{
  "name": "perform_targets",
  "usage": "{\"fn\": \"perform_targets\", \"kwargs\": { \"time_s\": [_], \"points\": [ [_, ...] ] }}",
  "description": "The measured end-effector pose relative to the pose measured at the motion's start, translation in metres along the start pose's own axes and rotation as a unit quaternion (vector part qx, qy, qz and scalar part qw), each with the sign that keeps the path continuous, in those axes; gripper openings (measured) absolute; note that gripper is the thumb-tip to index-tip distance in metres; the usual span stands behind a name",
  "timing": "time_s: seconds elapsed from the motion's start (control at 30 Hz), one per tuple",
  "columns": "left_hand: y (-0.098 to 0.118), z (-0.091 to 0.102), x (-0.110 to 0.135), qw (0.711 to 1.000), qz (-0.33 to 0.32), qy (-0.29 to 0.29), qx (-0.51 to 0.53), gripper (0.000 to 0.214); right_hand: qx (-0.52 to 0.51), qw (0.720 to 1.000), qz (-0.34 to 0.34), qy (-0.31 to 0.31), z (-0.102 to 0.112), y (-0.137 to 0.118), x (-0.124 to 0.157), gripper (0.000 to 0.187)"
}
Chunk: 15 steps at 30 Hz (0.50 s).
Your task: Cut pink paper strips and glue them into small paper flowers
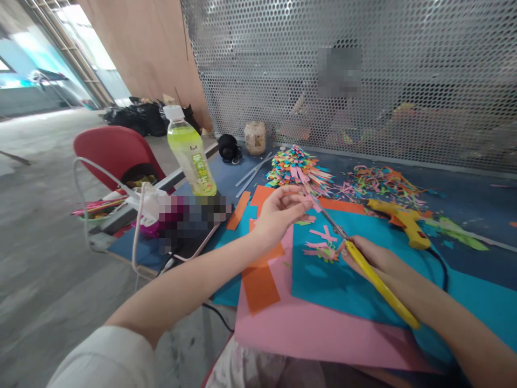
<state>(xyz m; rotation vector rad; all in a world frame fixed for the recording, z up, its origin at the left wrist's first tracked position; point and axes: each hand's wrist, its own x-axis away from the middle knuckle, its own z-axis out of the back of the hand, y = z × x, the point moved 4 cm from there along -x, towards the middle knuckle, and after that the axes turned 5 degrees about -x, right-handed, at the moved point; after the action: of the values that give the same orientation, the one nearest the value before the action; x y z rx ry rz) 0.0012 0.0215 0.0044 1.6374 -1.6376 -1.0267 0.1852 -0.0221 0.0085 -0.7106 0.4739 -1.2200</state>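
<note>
My left hand (278, 210) pinches a small pink paper strip (312, 200) above the table. My right hand (374, 258) grips yellow-handled scissors (379, 283), and their metal blades reach up to the pink strip at my left fingertips. Small pink cut pieces (323, 237) lie on a teal sheet (355, 291) below the blades. A pink sheet (307, 328) and orange sheets (258, 280) lie under the teal one. Behind my left hand stands a cone covered in multicoloured paper strips (297, 164).
A yellow glue gun (404, 221) lies right of the scissors, its black cord trailing forward. Coloured paper scraps (379, 183) are heaped behind it. A green drink bottle (189, 153), a jar (255, 137) and a red chair (115, 151) are to the left. Perforated metal screen (363, 70) backs the table.
</note>
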Motion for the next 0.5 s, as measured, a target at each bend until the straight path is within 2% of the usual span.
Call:
{"fn": "perform_targets", "kwargs": {
  "time_s": [0.1,0.5],
  "points": [
    [0.0000,-0.0006,0.0003,1.000,0.003,0.001,-0.004,0.044,-0.011,0.998,-0.024,-0.052,-0.0025,-0.0033,0.0006,0.034],
    [-0.0025,0.0011,0.0000,1.000,0.018,0.003,0.006,0.039,-0.007,0.999,-0.004,-0.046,-0.0036,0.0008,-0.0005,0.030]
  ]
}}
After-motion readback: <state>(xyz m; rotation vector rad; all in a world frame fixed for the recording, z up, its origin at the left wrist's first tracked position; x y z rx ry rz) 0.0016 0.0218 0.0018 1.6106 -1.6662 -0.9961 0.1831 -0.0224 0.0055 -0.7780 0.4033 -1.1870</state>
